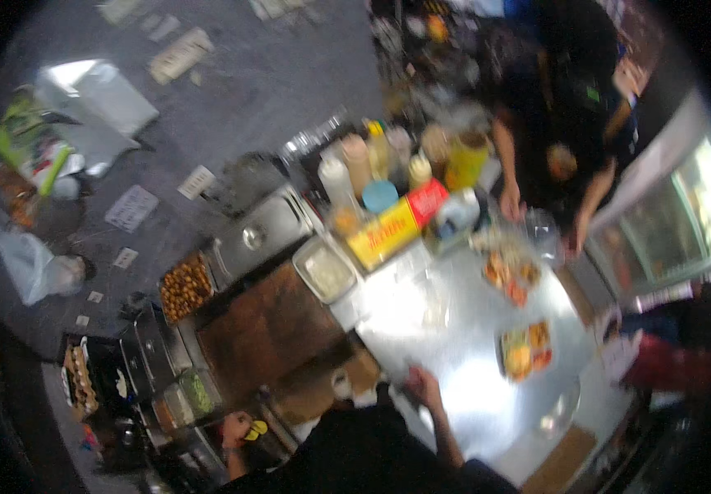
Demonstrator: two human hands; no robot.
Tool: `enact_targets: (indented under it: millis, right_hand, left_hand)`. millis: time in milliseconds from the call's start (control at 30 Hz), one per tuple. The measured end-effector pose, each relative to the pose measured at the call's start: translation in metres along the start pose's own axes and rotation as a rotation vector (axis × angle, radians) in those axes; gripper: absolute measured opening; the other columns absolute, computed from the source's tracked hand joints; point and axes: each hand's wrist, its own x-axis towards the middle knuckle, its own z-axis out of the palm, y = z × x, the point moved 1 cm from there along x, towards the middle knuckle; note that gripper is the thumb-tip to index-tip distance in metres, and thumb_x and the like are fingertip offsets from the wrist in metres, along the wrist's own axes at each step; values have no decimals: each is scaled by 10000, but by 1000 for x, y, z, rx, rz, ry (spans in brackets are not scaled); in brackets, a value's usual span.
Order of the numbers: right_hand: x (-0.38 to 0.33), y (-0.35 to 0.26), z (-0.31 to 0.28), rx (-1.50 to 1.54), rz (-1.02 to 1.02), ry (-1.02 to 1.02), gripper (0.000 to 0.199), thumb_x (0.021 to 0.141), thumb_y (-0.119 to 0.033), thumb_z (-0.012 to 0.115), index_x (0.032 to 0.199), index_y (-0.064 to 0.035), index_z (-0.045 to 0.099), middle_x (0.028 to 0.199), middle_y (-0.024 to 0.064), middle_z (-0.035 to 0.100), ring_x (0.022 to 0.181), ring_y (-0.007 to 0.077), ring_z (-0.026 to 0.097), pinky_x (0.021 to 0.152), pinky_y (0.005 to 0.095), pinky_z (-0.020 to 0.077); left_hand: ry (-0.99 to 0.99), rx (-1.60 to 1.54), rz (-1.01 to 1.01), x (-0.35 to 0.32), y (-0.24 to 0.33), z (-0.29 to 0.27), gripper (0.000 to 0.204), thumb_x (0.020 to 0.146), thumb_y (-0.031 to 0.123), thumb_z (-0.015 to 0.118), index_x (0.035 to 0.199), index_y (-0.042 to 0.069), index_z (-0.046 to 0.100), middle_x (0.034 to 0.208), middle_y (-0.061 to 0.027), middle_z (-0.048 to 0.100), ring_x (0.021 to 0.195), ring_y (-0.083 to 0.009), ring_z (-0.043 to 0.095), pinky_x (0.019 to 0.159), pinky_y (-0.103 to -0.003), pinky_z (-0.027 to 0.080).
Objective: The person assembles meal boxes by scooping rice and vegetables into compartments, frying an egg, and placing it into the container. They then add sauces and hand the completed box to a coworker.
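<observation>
Low in frame, my right hand (424,385) rests at the near edge of the shiny steel counter (421,317), fingers loosely curled; blurred, can't tell what it grips. My left hand (236,430), lower left, holds a small yellow object (255,429), fingers closed around it. Counter centre is bare, open room. I count two filled food trays (525,349), right of centre. Another person's two hands (510,202) work at the upper-right edge. Bottles crowd the top edge.
</observation>
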Motion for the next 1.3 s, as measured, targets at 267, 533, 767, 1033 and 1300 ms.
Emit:
enact_targets:
  millis: [267, 533, 767, 1033, 1300]
  right_hand:
    - [20, -52, -4, -126, 82, -182, 359, 916, -181, 702, 1237, -24, 662, 1033, 188, 715, 940, 353, 711, 852, 419, 575]
    - [31, -79, 23, -322, 34, -144, 291, 917, -187, 622, 1155, -42, 703, 995, 210, 720, 967, 402, 685, 843, 473, 550]
    - [50, -80, 54, -412, 74, -284, 192, 856, -155, 622, 945, -53, 758, 995, 201, 730, 959, 408, 687, 854, 477, 547]
    - [53, -70, 78, -455, 93, -293, 195, 850, -200, 642, 945, -58, 737, 965, 207, 719, 931, 421, 678, 869, 485, 547]
    - [42, -70, 86, -487, 154, -265, 227, 850, -213, 642, 993, -77, 753, 968, 193, 731, 950, 402, 696, 868, 474, 554]
  left_hand:
    - [219, 130, -354, -137, -96, 5, 504, 1007, 403, 517, 1047, -63, 703, 879, -294, 657, 840, -489, 607, 767, -541, 477]
    - [111, -14, -365, -62, -94, 58, 491, 1013, 403, 518, 1038, -48, 709, 888, -283, 667, 848, -478, 616, 775, -535, 479]
    - [60, -107, -303, -24, -95, 72, 480, 1018, 403, 518, 1030, -35, 714, 896, -273, 676, 854, -469, 625, 782, -530, 482]
    - [14, -141, -258, -14, -106, 75, 469, 1025, 403, 519, 1020, -20, 720, 905, -261, 686, 862, -459, 634, 789, -524, 484]
    - [-35, -165, -250, -7, -115, 77, 458, 1031, 403, 519, 1011, -5, 726, 914, -250, 695, 870, -448, 644, 797, -519, 487]
